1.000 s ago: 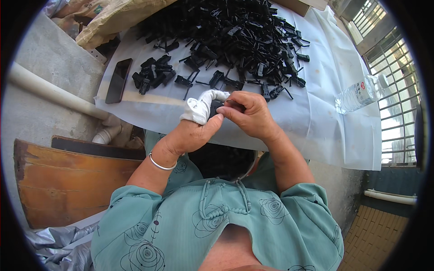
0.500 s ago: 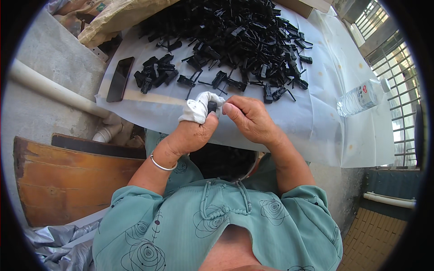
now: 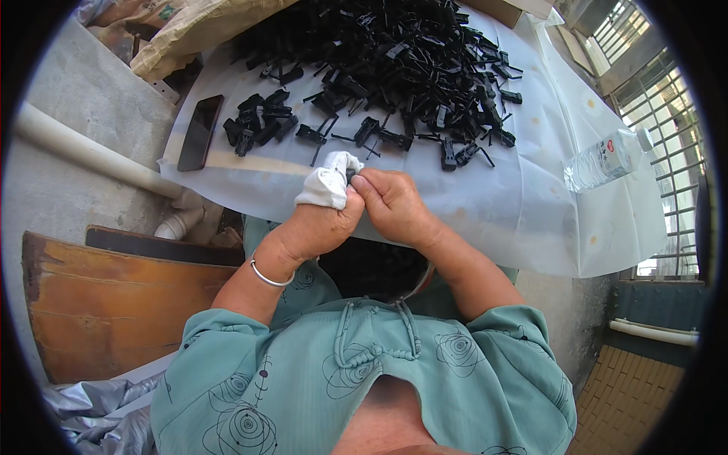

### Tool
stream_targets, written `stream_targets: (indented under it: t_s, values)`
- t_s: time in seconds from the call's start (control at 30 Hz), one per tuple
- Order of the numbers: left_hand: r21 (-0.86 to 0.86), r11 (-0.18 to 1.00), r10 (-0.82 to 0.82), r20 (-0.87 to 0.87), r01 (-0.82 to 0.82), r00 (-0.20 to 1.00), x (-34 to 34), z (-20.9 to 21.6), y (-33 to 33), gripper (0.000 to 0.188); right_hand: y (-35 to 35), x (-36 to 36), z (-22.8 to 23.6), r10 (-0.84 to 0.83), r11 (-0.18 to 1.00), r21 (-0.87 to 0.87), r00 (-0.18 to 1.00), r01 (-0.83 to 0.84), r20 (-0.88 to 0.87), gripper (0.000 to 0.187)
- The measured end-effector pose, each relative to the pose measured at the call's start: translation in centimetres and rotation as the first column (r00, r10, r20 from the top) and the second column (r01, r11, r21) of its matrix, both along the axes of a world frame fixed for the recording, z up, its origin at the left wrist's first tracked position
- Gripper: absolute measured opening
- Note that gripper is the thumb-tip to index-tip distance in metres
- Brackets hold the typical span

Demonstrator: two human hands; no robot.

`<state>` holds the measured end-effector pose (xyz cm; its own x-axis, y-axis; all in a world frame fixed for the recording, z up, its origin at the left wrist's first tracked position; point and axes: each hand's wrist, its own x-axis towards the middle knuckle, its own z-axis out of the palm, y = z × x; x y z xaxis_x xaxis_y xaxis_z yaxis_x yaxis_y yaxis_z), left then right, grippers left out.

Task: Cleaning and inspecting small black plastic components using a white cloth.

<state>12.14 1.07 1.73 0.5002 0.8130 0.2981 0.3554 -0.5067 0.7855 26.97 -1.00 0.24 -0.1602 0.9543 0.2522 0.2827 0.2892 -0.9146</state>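
My left hand point(image 3: 331, 218) wears a white cloth covering point(image 3: 324, 186) over its fingers and grips a small black plastic part point(image 3: 350, 175), of which only a bit shows. Against it, my right hand point(image 3: 398, 206) is closed, thumb and forefinger pinched at the part's edge. What exactly the right fingertips hold is hidden. Both hands meet above the near edge of a table covered with a whitish plastic sheet point(image 3: 485, 216). Just beyond them lie several loose black plastic parts point(image 3: 369, 133) with thin sticks jutting out.
A large heap of similar black parts point(image 3: 402, 68) fills the table's far side. A smaller pile point(image 3: 258, 125) sits at left, near a dark phone point(image 3: 201, 133). To the right lies a clear plastic bottle point(image 3: 607, 161). A brown sack point(image 3: 197, 34) hangs over the far left corner.
My right hand has moved left and slightly down, closing the small gap to my left hand. The left hand has shifted a little left, and the black part is now more covered.
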Motion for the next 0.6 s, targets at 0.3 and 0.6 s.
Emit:
stream_targets:
  t_s: [0.3,0.6]
  values:
    - [0.53,0.818,0.399,-0.245,-0.223,0.884,-4.8,1.1,6.1,0.046,2.1,2.1,0.0,-0.365,0.922,0.329,0.748,0.206,0.554,0.015]
    - [0.356,0.919,0.173,0.032,-0.173,0.984,0.3,0.4,2.3,0.026,1.2,2.9,0.4,-0.413,0.884,0.416,0.773,0.213,0.481,0.008]
